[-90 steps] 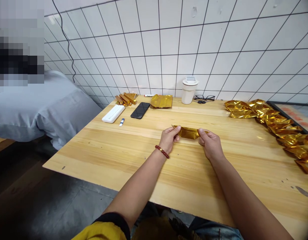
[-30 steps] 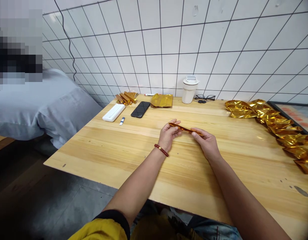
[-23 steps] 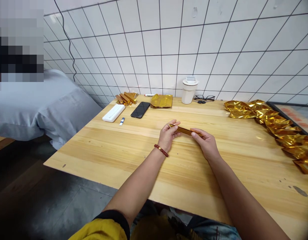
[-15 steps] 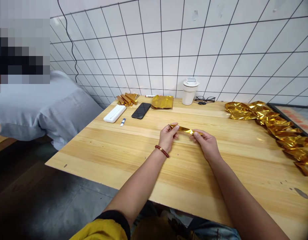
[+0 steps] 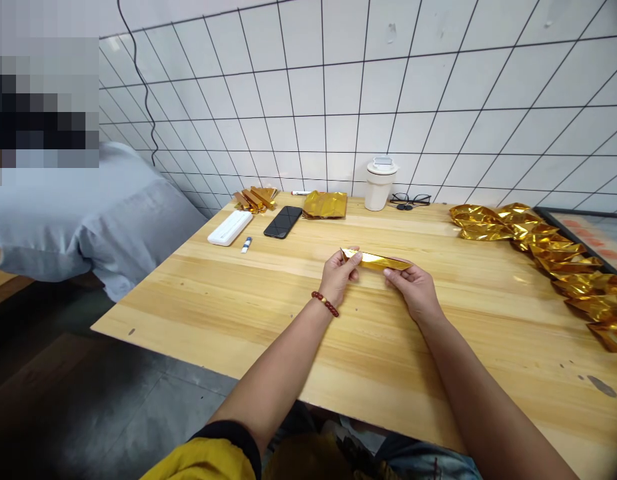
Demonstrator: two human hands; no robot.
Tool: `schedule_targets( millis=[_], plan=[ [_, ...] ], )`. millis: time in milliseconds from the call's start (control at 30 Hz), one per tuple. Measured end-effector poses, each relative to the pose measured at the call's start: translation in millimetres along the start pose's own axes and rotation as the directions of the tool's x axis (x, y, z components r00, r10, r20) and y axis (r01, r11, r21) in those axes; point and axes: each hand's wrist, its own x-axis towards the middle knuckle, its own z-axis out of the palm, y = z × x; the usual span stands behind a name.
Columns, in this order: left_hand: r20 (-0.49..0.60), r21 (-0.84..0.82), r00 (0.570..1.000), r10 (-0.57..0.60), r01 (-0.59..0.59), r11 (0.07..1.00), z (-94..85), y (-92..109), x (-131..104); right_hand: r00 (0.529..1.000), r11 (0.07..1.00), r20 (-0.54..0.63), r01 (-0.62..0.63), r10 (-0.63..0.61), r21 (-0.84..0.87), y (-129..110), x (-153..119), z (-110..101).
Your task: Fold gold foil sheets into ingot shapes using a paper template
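Note:
A narrow folded strip of shiny gold foil paper [image 5: 378, 261] is held just above the wooden table [image 5: 228, 313], stretched between my two hands. Its left end is pinched by my left hand [image 5: 339, 272], thumb on top, with a red bead bracelet at the wrist. My right hand [image 5: 413, 287] grips the other end, its thumb at the lower edge and the fingers behind, partly hidden by the foil. Farther back lies a flat stack of gold foil sheets [image 5: 325, 205]. Several folded gold strips [image 5: 255, 199] sit in a pile at the far left.
Crumpled gold foil pieces [image 5: 553, 253] run along the right side beside a dark-framed panel [image 5: 598, 243]. A white cup [image 5: 379, 183], glasses [image 5: 411, 200], a black phone [image 5: 283, 222], a white case [image 5: 230, 228] and a small tube [image 5: 246, 245] stand around. A person in grey [image 5: 128, 207] is at left.
The foil strip has turned a little and shows a broader face. My right thumb has shifted from the strip's top to its lower edge; both hands stay nearly in place.

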Motion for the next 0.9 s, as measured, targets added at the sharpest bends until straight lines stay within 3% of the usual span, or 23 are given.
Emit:
schedule_targets(
  millis=[267,433,567,900],
  plan=[
    [0.092,-0.118,0.989,-0.116,0.126,0.985,1.8,6.6,-3.3,0.996,1.000,-0.091,-0.009,0.007,-0.021,0.3,1.1,-2.6],
    [0.099,-0.045,0.994,-0.036,0.041,0.998,1.5,2.9,-2.5,0.995,1.000,-0.102,-0.019,0.020,0.008,0.4,1.5,-1.5],
    [0.034,0.008,0.999,0.009,-0.009,1.000,-1.2,-1.1,0.2,0.995,0.999,-0.096,-0.038,0.038,0.001,-1.8,0.2,-1.3],
    [-0.042,0.026,0.999,0.024,-0.023,0.999,-1.6,2.1,-0.1,0.995,0.998,-0.081,-0.060,0.058,-0.026,-2.6,-1.2,-1.0]
  ],
)
